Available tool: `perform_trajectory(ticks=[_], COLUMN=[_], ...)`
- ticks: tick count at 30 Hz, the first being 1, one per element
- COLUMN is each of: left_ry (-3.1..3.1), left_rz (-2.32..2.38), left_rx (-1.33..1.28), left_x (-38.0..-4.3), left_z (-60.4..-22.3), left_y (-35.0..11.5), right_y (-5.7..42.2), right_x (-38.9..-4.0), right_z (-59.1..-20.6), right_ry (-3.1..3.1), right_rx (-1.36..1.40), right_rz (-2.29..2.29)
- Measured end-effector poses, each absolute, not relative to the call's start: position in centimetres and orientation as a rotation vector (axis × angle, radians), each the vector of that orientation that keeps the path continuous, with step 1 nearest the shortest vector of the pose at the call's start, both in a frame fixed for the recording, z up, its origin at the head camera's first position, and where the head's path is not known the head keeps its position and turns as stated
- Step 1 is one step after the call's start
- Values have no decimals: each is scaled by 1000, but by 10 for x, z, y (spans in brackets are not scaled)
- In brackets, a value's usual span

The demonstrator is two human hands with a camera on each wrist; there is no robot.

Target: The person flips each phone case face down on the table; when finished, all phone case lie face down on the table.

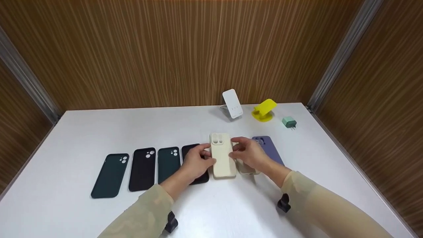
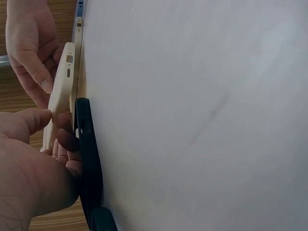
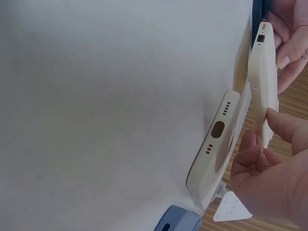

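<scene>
Both hands hold a cream phone case (image 1: 224, 162), back face up with its camera cutout at the far end. My left hand (image 1: 195, 163) pinches its left long edge, thumb on top and fingers beneath, as the left wrist view shows. On the opposite edge, my right hand (image 1: 249, 153) grips with thumb and curled fingers. The wrist views show the case raised off the table. Partly covered by my right hand is a second pale case (image 3: 207, 159). A black case (image 1: 201, 178) lies under my left hand, and a purple case (image 1: 272, 150) lies right of my right hand.
To the left lie a dark green case (image 1: 110, 177), a black case (image 1: 142, 172) and another green case (image 1: 168, 163) in a row. Along the back are a white stand (image 1: 232, 103), a yellow stand (image 1: 264, 109) and a green charger plug (image 1: 289, 122). Wood-patterned panels (image 1: 185, 53) enclose the white table.
</scene>
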State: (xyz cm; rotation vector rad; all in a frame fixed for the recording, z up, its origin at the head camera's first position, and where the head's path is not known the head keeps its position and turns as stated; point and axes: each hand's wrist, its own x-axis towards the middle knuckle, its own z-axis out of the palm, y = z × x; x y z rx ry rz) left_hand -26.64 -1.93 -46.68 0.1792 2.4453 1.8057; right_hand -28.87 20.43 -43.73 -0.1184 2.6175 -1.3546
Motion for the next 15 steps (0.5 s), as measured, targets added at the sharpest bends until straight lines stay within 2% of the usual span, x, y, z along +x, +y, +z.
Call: perform_trajectory(ticks=[15], left_ry=[2478], left_rz=[1707], left_rx=[164], left_x=[-267], left_z=[-468], left_y=[-21], right_y=[206], right_x=[-293], right_z=[-443], right_ry=[2640], right_rx=[-142], right_rz=[-1289])
